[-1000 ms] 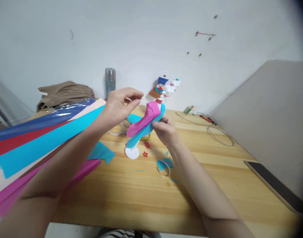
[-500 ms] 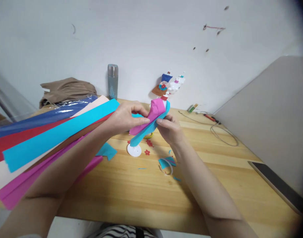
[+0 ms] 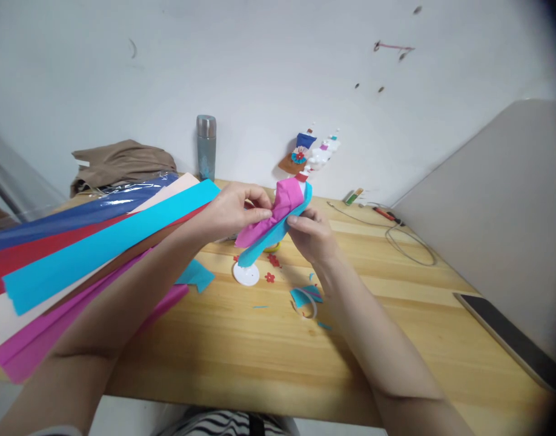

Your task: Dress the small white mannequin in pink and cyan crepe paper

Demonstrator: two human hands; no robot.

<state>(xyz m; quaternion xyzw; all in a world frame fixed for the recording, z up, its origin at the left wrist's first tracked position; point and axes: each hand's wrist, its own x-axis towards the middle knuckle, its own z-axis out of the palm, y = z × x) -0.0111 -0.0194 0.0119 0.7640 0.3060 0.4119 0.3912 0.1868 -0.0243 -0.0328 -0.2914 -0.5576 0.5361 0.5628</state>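
My left hand (image 3: 239,212) pinches the edge of a folded magenta crepe paper piece (image 3: 289,194) between thumb and fingers. From the other side, my right hand (image 3: 315,237) grips a turquoise paper strip (image 3: 262,245) lying along the magenta one, with the thumb in front and the other fingers mostly hidden behind. Both papers are held slanted above the table, around something white with a red band (image 3: 301,177) at its upper end. A white disc (image 3: 246,275) shows below the strip's lower end; whether they are joined, I cannot tell.
Long paper sheets (image 3: 109,242) in several colours lie under my left forearm. Red paper flowers (image 3: 269,277), turquoise scraps (image 3: 300,297) and a clear ring sit on the wooden table (image 3: 241,357). Behind stand a flask (image 3: 206,148) and decorated figures (image 3: 300,156). A phone (image 3: 500,336) lies right.
My left fingers have shifted slightly up along the magenta paper, which looks more creased and gathered near the thumb. The right hand stays almost still.
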